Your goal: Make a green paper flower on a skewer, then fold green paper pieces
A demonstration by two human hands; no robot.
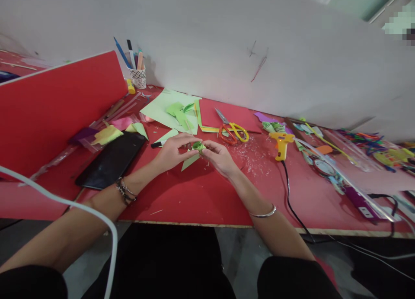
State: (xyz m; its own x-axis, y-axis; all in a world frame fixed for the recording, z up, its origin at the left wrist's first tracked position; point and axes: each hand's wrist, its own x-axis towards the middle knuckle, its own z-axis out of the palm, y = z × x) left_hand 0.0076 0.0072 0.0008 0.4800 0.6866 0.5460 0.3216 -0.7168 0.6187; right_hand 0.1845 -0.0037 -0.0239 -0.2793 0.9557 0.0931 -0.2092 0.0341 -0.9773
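1. Looking down at the red table from my feed, its front edge runs right across the view just below both forearms, and the white wall behind closes off the back. A red board stands along the left side, so that side is boxed in.
2. Open room is mostly the bare red patch in front of the hands, between them and the table edge. Everything else is pretty crowded.
3. Left of the hands lies a black tablet, near the left wrist but not touching it. Behind the hands are light green paper sheets and orange-and-yellow scissors.
4. Off to the right stands a yellow glue gun, its black cord trailing over the front edge, with white shavings scattered between it and the right hand. Farther right is a jumble of craft bits I can't make out well.
5. Left hand: fingers curled in and pinching the small green paper piece from its left side.
6. Right hand: fingers also drawn together, pinching the same piece from the right. The piece sits between both sets of fingertips, just above the table, mid-view.
7. A pen cup stands at the back-left corner, well away.
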